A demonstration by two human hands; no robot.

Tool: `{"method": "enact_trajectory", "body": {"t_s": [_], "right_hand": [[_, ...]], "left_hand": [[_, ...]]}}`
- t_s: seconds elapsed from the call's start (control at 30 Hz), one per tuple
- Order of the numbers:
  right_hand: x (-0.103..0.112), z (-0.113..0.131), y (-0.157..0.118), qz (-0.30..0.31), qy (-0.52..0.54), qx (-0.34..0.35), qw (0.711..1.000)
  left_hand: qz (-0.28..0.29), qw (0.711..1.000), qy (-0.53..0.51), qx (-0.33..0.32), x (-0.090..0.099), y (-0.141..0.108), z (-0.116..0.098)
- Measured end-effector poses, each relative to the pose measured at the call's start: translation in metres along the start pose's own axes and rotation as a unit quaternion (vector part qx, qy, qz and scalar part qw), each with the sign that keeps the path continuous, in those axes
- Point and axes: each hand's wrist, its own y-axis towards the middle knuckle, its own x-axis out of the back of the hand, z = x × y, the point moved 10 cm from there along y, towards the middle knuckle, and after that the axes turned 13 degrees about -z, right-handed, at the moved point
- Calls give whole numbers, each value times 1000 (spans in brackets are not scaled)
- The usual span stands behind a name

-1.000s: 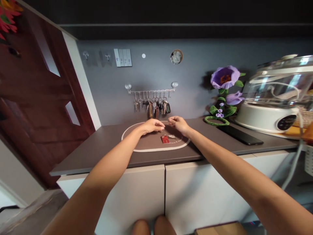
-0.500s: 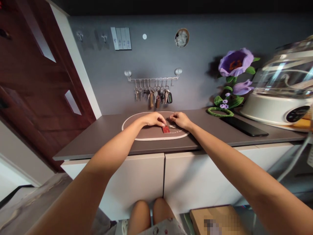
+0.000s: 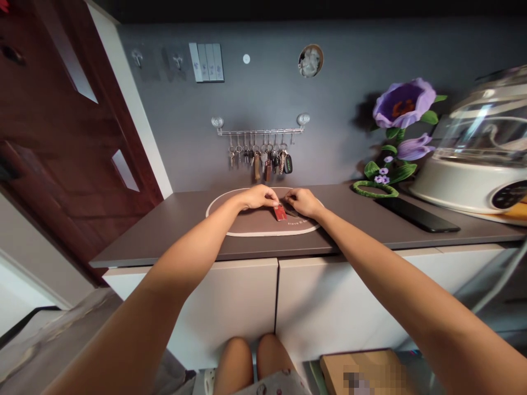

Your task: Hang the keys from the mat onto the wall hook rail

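Over the brown oval mat (image 3: 247, 223), my left hand (image 3: 260, 196) pinches the top end of a small red key tag (image 3: 280, 213). The tag hangs tilted from thumb and fingertips. Just right of it, my right hand (image 3: 303, 201) is closed, its fingertips pressed together close to the left hand. A small dark metal piece, likely a key (image 3: 291, 212), shows below the right fingers. Its join to the tag is too small to make out. Behind both hands, several keys and fobs (image 3: 263, 159) dangle from a clear hook rail (image 3: 261, 131) on the wall.
A black phone (image 3: 415, 214) lies on the counter (image 3: 152, 230) at right. Beyond it stand a purple artificial flower (image 3: 403, 107) with a green ring base and a white appliance (image 3: 457, 184) with a clear cover. A dark red door (image 3: 49, 137) is at left. White cabinet doors (image 3: 230, 302) are below.
The red tag has tilted and risen slightly in my left fingers. The metal piece by my right fingers has shifted, with less of it showing. The view has turned a little.
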Motion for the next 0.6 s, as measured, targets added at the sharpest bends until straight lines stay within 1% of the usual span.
{"method": "enact_trajectory", "body": {"t_s": [0.13,0.3,0.47,0.6], "right_hand": [[1,4,1,-6,-9,20,1000],[4,7,0,-21,5,31,999],[10,10,1,-54,29,32,998],[18,12,2,-86,88,19,992]], "left_hand": [[-13,999,-22,35,5,-1,1],[-30,991,-97,82,8,-2,3],[-77,975,-163,130,16,0,11],[-94,968,-192,130,20,3,13]]}}
